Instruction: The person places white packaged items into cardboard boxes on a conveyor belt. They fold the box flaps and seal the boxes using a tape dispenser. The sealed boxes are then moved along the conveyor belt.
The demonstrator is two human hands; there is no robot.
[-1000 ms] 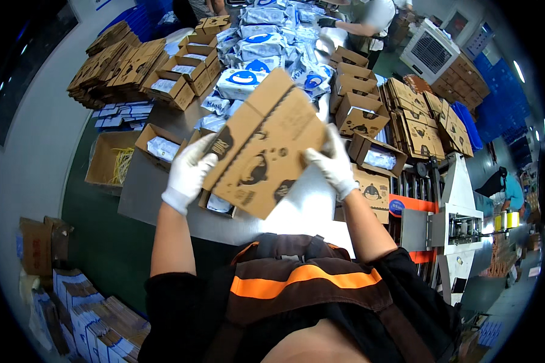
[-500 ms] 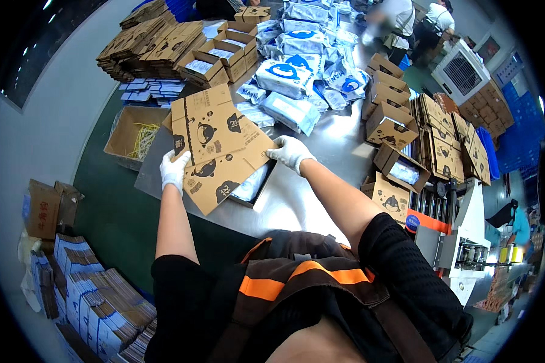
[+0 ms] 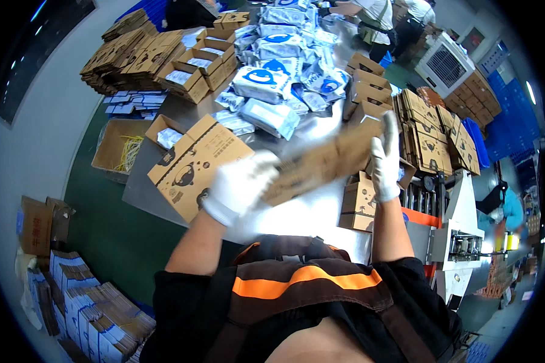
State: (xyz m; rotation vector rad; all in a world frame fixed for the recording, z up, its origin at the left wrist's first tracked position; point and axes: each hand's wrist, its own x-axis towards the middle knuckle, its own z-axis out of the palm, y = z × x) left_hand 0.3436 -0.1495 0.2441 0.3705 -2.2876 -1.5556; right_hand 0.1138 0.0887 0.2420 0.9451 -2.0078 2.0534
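Note:
Both my hands wear white gloves. A brown cardboard carton (image 3: 324, 162), blurred by motion and seen nearly edge-on, is stretched between them above the metal table (image 3: 284, 219). My left hand (image 3: 239, 186) closes on its left end, the fingers smeared. At the other end my right hand (image 3: 386, 160) grips it, fingers pointing up and thumb on the near side. Beside my left hand a second flat carton (image 3: 194, 166) with dark printed figures lies tilted on the table. Behind that carton stands an open box (image 3: 166, 134) with a pale packet inside.
White-and-blue soft packs (image 3: 278, 81) are heaped mid-table. Filled open boxes (image 3: 191, 75) stand far left near stacked flat cartons (image 3: 124, 60); more open boxes (image 3: 369, 88) line the right. A machine with rollers (image 3: 427, 196) is at the right. Co-workers (image 3: 375, 21) stand beyond.
One carton has come away from the two I held and moved right, between both hands. The other now lies at the left. My right hand has swung right and turned upright.

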